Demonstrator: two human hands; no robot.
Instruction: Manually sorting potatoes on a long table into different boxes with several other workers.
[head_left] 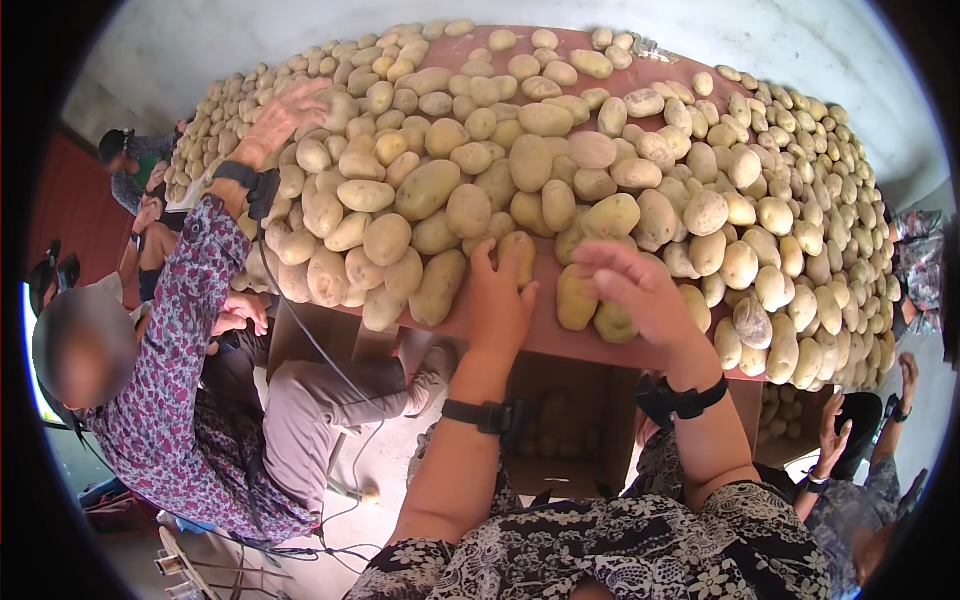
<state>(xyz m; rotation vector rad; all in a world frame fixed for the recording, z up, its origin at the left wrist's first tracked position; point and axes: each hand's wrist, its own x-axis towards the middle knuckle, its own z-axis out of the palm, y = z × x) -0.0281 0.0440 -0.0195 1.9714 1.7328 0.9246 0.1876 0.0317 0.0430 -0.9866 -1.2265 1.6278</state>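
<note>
Forearms of the wearer [440, 490] rise from the lower edge, elbows bent, a black band at each wrist. The left hand [501, 300] points away from the body, back of the hand upward, its thumb and fingers parted around an oblong yellow-brown potato [516, 258] near the front of a reddish-brown tabletop [548, 292]. Whether they grip it cannot be told. That potato's long axis runs nearly straight away from the wearer, its far end toward a broad heap of yellow-brown potatoes [428, 190].

The right hand [648, 300] angles up and leftward, fingers extended and slightly parted, above two more potatoes near the front edge; contact is unclear. The larger, an elongated greenish-yellow potato [576, 300], has its long axis pointing away from the wearer; beside it lies a rounder greenish potato [615, 322]. Leftward, a co-worker's hand [297, 106] reaches over the heap.
</note>
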